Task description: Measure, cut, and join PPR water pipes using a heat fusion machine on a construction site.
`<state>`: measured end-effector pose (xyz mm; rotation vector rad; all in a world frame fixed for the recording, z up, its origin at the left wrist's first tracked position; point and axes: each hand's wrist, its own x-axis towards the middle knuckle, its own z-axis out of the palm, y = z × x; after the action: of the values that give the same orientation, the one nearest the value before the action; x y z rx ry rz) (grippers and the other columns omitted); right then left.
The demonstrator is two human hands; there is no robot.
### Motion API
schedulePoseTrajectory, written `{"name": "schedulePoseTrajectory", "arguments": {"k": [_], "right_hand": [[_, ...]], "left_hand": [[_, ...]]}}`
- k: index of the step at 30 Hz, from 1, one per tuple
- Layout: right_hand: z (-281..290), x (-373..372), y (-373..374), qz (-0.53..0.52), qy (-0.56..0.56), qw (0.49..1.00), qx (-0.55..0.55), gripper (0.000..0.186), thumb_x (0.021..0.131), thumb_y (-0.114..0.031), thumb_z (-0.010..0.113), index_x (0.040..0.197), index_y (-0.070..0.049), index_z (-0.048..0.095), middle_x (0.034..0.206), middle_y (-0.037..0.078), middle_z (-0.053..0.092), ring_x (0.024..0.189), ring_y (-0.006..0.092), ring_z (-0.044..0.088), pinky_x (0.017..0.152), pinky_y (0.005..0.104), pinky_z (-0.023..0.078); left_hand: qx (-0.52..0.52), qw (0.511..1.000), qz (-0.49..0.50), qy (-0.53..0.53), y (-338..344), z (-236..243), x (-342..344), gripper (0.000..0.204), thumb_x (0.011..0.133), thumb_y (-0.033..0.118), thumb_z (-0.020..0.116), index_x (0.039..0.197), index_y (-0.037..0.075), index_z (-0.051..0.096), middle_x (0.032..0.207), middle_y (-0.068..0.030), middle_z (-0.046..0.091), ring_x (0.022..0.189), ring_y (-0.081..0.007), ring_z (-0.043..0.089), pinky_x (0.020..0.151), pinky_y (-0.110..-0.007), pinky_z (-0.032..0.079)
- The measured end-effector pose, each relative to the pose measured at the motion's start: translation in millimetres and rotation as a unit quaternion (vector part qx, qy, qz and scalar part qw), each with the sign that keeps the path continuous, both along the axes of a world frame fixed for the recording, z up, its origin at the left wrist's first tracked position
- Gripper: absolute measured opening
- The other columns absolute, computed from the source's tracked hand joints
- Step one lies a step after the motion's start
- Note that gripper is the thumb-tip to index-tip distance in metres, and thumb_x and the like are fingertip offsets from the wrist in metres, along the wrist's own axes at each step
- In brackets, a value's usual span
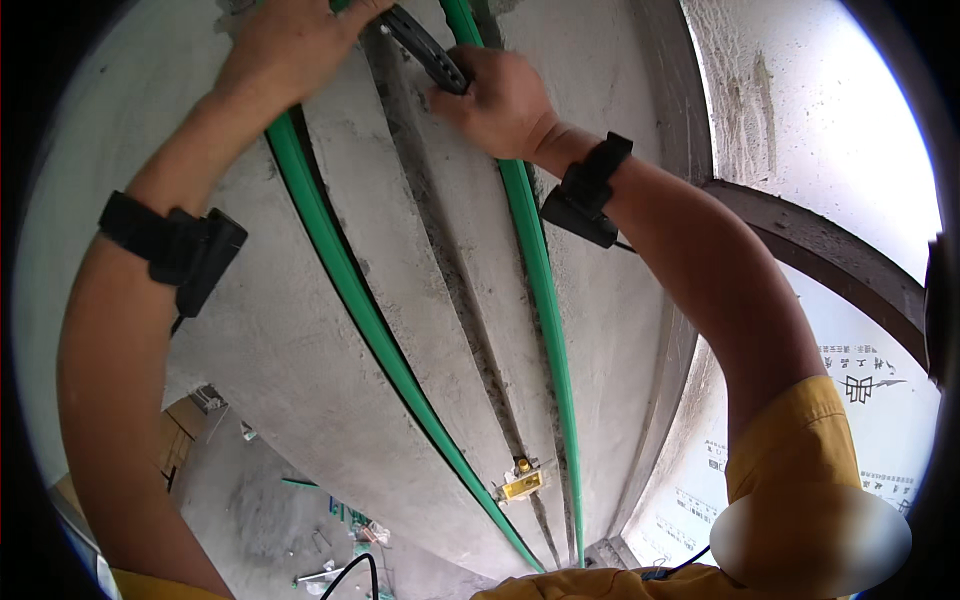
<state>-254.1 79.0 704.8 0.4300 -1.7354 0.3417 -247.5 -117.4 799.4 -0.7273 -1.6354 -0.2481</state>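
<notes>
Two green pipes run down grooves in a grey wall, a left pipe [345, 270] and a right pipe [540, 270]. My right hand [500, 100] is closed around the end of a black long-handled tool [425, 50], whose handle has small holes along it. It lies over the right pipe's upper part. My left hand [290, 45] is at the top edge over the upper left pipe, its thumb close to the tool's upper part. The left fingertips and the tool's head are cut off by the frame, so what that hand holds is hidden.
Between the pipes runs an unfilled groove [450, 260] with a yellow-and-brass fitting [522, 485] low in it. A window frame [800, 235] stands on the right. Green offcuts and debris [345, 520] lie on the floor [240, 510] below, near a cardboard box [180, 430].
</notes>
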Motion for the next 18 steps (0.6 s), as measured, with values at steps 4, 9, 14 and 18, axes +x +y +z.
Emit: {"name": "schedulePoseTrajectory", "arguments": {"k": [4,9,14,18], "right_hand": [[1,18,-17,-0.032,-0.088,0.993,-0.069,0.04,0.079,-0.039,0.064,0.084,0.0,0.07,0.078,0.019,0.068,0.08,0.0353,0.067,0.073,0.0443,0.053],[17,75,-27,-0.034,-0.251,0.961,-0.109,0.051,0.082,-0.049,0.064,0.085,0.001,0.07,0.077,0.018,0.067,0.077,0.0311,0.068,0.07,0.0426,0.053],[22,110,-28,0.0,-0.328,0.936,-0.129,0.055,0.08,-0.054,0.07,0.069,0.0,0.067,0.064,0.008,0.062,0.063,0.0196,0.062,0.062,0.0367,0.05],[24,111,-37,-0.058,-0.334,0.938,-0.074,0.053,0.079,-0.05,0.072,0.071,0.002,0.066,0.063,0.011,0.062,0.06,0.021,0.062,0.059,0.0378,0.05]], "left_hand": [[-0.037,0.998,-0.034,0.042,-7,-2,-6,0.1,0.085,0.081,0.039,0.132,-0.006,0.054,0.113,-0.0296,0.064,0.113,-0.0376,0.061,0.096,-0.044,0.047],[-0.026,0.993,-0.054,-0.1,-8,0,9,0.098,0.086,0.081,0.036,0.129,-0.004,0.057,0.097,-0.024,0.068,0.1,-0.0374,0.066,0.088,-0.045,0.05],[-0.056,0.975,-0.076,-0.2,-5,3,8,0.092,0.088,0.079,0.034,0.106,-0.004,0.069,0.089,-0.0242,0.069,0.091,-0.0382,0.068,0.078,-0.046,0.052],[-0.002,0.985,-0.092,-0.147,-1,-7,-10,0.09,0.089,0.078,0.033,0.092,-0.004,0.072,0.081,-0.0235,0.068,0.085,-0.0396,0.067,0.074,-0.047,0.052]]}}
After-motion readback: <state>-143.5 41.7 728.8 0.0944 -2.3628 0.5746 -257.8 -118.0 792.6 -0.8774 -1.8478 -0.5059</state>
